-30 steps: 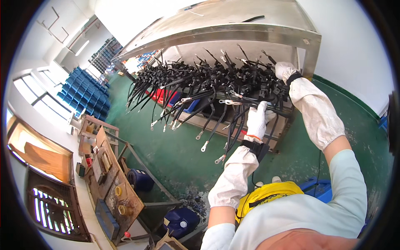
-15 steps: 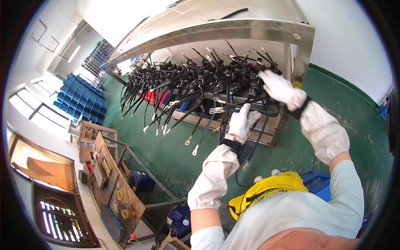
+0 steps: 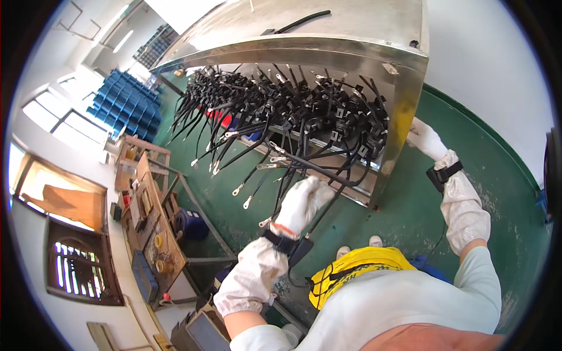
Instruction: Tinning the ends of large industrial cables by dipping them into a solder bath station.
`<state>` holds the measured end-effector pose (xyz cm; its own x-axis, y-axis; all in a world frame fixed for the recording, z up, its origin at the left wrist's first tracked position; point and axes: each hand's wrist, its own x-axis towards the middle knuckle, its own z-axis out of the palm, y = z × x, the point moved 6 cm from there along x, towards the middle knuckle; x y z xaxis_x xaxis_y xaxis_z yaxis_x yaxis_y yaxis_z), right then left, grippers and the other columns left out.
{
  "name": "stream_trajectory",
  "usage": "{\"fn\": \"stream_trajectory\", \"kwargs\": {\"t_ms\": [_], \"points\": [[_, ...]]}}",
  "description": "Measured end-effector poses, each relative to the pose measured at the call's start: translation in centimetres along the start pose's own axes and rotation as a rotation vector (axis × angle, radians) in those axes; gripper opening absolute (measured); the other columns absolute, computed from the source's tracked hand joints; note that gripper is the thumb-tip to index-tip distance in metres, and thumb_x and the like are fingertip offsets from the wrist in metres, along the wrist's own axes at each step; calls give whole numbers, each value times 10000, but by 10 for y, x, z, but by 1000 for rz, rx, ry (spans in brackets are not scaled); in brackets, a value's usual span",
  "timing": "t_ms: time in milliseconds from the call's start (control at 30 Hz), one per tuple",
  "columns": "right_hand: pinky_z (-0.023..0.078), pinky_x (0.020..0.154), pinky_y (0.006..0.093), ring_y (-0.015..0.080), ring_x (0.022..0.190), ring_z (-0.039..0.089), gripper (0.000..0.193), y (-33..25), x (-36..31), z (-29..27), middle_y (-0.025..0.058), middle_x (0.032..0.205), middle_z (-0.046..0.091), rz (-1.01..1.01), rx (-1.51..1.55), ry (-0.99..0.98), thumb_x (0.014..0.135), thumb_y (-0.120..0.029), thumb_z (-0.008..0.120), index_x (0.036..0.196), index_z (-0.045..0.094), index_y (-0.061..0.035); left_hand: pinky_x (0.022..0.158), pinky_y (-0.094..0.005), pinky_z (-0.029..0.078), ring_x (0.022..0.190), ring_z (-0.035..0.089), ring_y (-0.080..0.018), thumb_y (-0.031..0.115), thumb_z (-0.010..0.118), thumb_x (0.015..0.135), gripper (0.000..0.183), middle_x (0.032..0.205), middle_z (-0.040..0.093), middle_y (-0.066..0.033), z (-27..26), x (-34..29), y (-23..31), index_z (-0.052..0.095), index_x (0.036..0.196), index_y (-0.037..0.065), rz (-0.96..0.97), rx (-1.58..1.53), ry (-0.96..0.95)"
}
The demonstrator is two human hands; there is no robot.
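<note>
Black cables with silver metal ends point(image 3: 319, 124) fill my picture's upper middle. My white-gloved left hand point(image 3: 300, 203) curls by them; my white-gloved right hand point(image 3: 427, 140) is farther right. I can't tell if either pinches anything.

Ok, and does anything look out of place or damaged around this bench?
Mildly, yes. One black cable lies alone on the metal tabletop, apart from the tangled cables on the shelf below, several with ends hanging past its edge. The green floor also shows pale scuffs. I see no clear spill.
</note>
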<state>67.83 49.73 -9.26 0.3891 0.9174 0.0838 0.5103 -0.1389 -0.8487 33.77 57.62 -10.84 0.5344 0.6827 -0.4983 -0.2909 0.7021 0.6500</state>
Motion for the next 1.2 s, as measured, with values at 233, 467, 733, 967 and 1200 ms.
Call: {"fn": "stream_trajectory", "kwargs": {"t_ms": [233, 467, 733, 967, 1200], "points": [[503, 754, 368, 280, 751, 620, 203, 12, 8, 71, 132, 843, 623, -627, -434, -84, 807, -151, 564, 988, 607, -71, 956, -460, 385, 1016, 515, -322, 146, 664, 711, 417, 1055, 562, -105, 120, -65, -13, 528, 1094, 48, 1275, 1928, -49], [483, 466, 384, 318, 528, 606, 317, 39, 16, 89, 98, 674, 611, -832, -60, 265, 846, -243, 586, 1094, 534, -52, 999, -491, 339, 854, 523, -252, 138, 655, 651, 435, 798, 536, -69, 66, -15, -44, 538, 1059, 44, 1105, 2274, 324], [441, 889, 393, 386, 1093, 494, 424, 16, -29, 33, 201, 1293, 422, -315, -207, 9, 722, -39, 632, 1135, 538, -42, 1019, -513, 320, 1149, 431, -334, 199, 732, 596, 652, 1174, 491, -135, 95, -55, -46, 485, 1186, 72, 1142, 2102, 331], [397, 966, 349, 264, 1142, 477, 419, 136, -129, 2, 145, 1273, 452, -34, 57, 143, 888, -33, 501, 1300, 423, -35, 979, -501, 375, 1100, 471, -365, 173, 696, 634, 567, 1149, 499, -166, 110, -109, -57, 502, 1146, 28, 1280, 1765, 300], [479, 805, 357, 300, 935, 577, 311, 105, -211, 119, 138, 1041, 562, -248, -75, -483, 789, -12, 552, 1097, 552, -51, 842, -387, 463, 917, 557, -288, 125, 656, 718, 243, 914, 587, -110, 49, -170, -96, 572, 929, 39, 1157, 1703, 509]]}}
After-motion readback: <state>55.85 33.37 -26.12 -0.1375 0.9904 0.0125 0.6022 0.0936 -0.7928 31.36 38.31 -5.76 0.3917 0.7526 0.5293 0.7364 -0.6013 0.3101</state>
